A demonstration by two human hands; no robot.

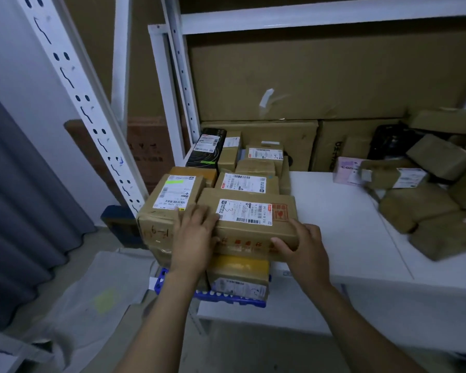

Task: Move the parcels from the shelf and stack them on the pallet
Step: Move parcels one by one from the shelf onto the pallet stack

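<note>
White shelf (334,224), grey curtain (16,211); left hand (195,232) and right hand (306,246), grip around parcel (250,232)

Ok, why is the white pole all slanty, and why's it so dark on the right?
Head view: the wide lens tilts the white shelf post near the edge; dim light leaves the right-hand parcels murky and soft; the labelled parcel in the middle looks sharpest.
</note>
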